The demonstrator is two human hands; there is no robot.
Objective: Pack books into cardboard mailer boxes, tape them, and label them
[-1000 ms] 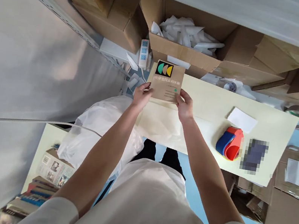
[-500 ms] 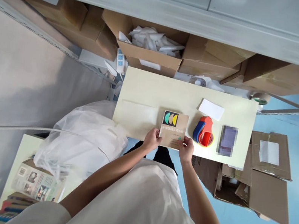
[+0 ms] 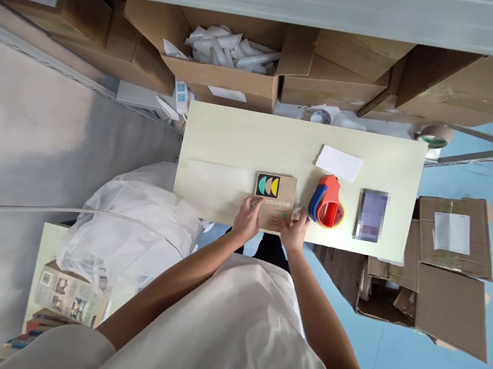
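Note:
A small tan book [image 3: 276, 208] with a black panel of green, tan and yellow half-circles lies cover up at the front edge of the cream table [image 3: 236, 135]. My left hand [image 3: 247, 219] grips its left edge, fingertips over the start of the title. At the lower right corner, my right hand [image 3: 294, 230] is closed on the book's edge, its thumb on the cover. Just right of that hand stands a red and blue tape dispenser [image 3: 327, 201]. Beneath the book, a pale sheet [image 3: 212, 188] spreads to the left.
A white pad [image 3: 339, 163] and a blurred purple rectangle [image 3: 370, 215] lie on the table's right side. Behind it, an open carton [image 3: 226, 78] holds white rolled pieces. A plastic-wrapped bundle [image 3: 131, 222] sits at left, above books [image 3: 71, 297]. Opened cartons [image 3: 448, 306] stand at right.
My left hand has moved up the book's left edge, and its fingers now cover part of the title. The whole view has shifted slightly.

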